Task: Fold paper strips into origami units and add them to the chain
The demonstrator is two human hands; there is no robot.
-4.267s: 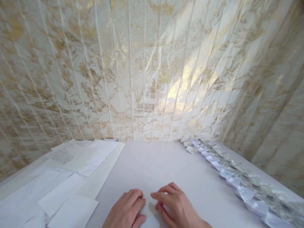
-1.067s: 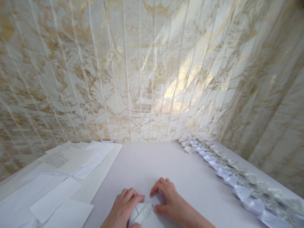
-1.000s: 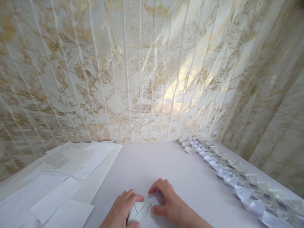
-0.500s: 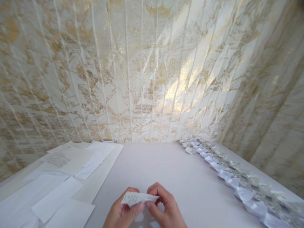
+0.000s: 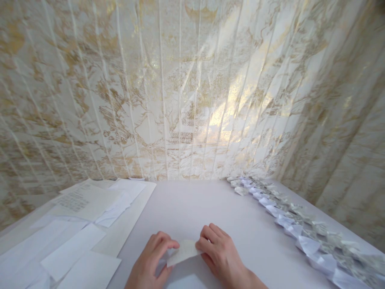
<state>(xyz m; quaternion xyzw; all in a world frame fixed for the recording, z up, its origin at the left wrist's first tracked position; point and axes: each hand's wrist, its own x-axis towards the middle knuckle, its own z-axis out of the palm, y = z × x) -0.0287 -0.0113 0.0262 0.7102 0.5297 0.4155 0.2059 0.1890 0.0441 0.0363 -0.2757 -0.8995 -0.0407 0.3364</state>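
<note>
A small folded piece of paper (image 5: 185, 251), off-white on the side facing me, is held low in front of me above the table. My right hand (image 5: 219, 251) pinches its right end between thumb and curled fingers. At the other end is my left hand (image 5: 153, 257), with its index finger at the upper edge and its thumb near the lower left corner. Its remaining fingers curl behind the index finger. The far side of the paper is hidden.
Loose paper sheets (image 5: 73, 251), one with printed text, overlap on a large pale board or sheet (image 5: 132, 224) at the left. Rows of folded paper pieces (image 5: 309, 245), white and printed, run along the right side of the table (image 5: 186, 208). A gold-patterned curtain (image 5: 168, 100) stands behind.
The folded paper has turned, so its printed face no longer shows and a plain face does. My right hand has rolled over, knuckles up, and moved slightly right; my left fingers have spread wider.
</note>
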